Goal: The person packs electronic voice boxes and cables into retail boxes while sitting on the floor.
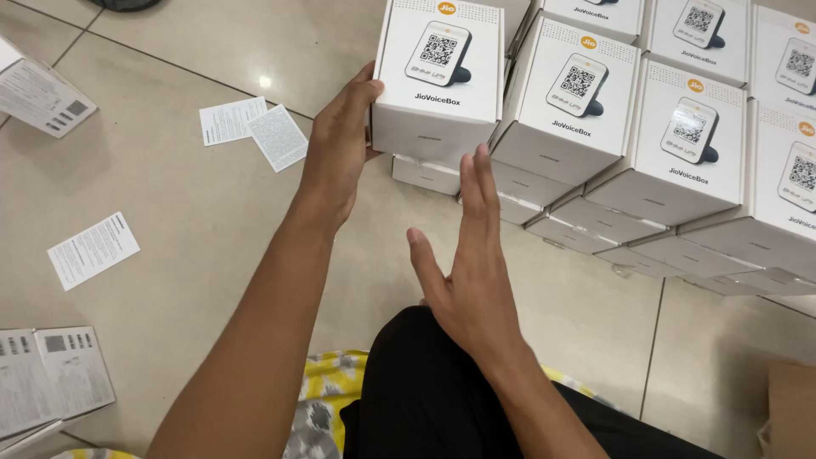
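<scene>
left hand [338, 149] extended, right hand [467, 280] open, fingers straight

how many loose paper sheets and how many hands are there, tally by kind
loose paper sheets on the floor: 3, two overlapping, one apart
hands: 2, left hand touching the white box, right hand open beside it
total: 5

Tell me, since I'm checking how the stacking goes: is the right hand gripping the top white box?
No: the right hand is open with fingers straight, just short of the white box, which only the left hand touches.
</scene>
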